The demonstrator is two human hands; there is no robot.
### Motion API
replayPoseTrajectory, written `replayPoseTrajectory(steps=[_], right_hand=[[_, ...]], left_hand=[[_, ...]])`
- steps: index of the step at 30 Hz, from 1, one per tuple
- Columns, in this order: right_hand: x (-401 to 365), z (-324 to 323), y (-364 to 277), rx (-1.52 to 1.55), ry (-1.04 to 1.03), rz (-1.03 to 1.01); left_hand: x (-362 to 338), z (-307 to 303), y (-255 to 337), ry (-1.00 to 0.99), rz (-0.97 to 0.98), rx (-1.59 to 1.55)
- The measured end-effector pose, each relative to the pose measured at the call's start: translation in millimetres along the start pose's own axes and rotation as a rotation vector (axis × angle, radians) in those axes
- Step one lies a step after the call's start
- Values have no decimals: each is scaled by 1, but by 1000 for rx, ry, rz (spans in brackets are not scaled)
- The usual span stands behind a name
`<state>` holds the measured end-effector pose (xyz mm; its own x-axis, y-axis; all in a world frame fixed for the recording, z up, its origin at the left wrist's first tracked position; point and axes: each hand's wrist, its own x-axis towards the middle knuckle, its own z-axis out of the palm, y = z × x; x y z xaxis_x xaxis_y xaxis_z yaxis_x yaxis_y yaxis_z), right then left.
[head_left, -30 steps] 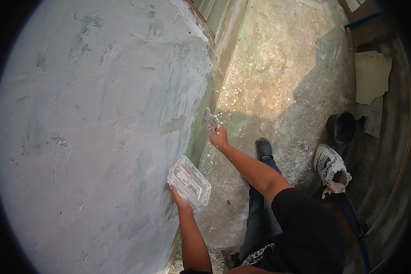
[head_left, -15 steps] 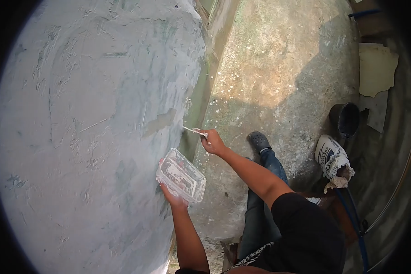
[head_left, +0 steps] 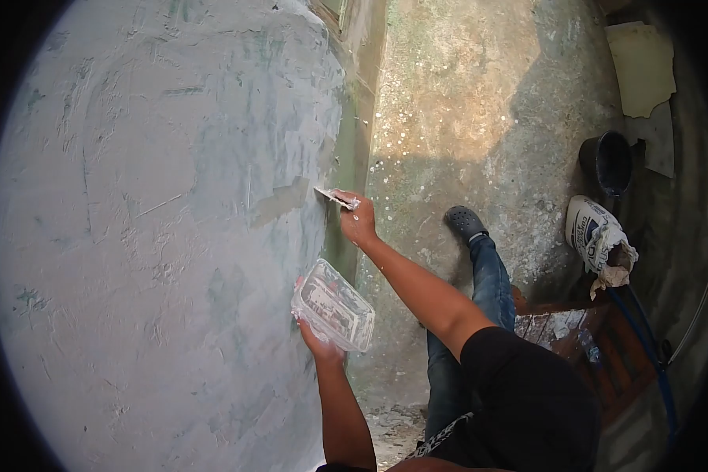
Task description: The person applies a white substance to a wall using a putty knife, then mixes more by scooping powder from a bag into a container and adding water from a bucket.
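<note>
My left hand (head_left: 320, 341) holds a clear plastic tub (head_left: 333, 306) from below, its inside smeared with white paste. Above and to the right, my right hand (head_left: 359, 222) grips a small putty knife (head_left: 337, 197) coated in white, its blade at the wall's edge. The wall (head_left: 157, 259) is grey-white with rough streaks of plaster, and a darker grey damp-looking patch (head_left: 281, 201) lies just left of the blade. White smears cover the fingers of both hands.
White specks dot the concrete floor (head_left: 440, 118). At the right are a black bucket (head_left: 606, 164), an open white sack (head_left: 595, 236), torn board pieces (head_left: 642, 67) and a blue hose (head_left: 641, 334). A wooden piece (head_left: 610, 366) lies behind my right arm; my shoe (head_left: 466, 222) is on the floor.
My right hand and the knife have moved up slightly, with the blade turned more broadside. The tub and my left hand sit a little further right, and the whole view has shifted.
</note>
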<state>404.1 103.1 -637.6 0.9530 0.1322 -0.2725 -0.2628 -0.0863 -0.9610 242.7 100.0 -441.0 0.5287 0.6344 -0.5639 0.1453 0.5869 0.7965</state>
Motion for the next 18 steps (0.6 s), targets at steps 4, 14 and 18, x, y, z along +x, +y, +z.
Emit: replayPoseTrajectory(steps=[4, 14, 18], right_hand=[[-4, -21, 24, 125, -217, 23], [-52, 25, 30, 60, 62, -303], [-16, -68, 19, -94, -630, -11]], left_hand=[[1, -6, 3, -109, 3, 22], [5, -6, -6, -44, 62, 9], [16, -5, -17, -93, 59, -16]])
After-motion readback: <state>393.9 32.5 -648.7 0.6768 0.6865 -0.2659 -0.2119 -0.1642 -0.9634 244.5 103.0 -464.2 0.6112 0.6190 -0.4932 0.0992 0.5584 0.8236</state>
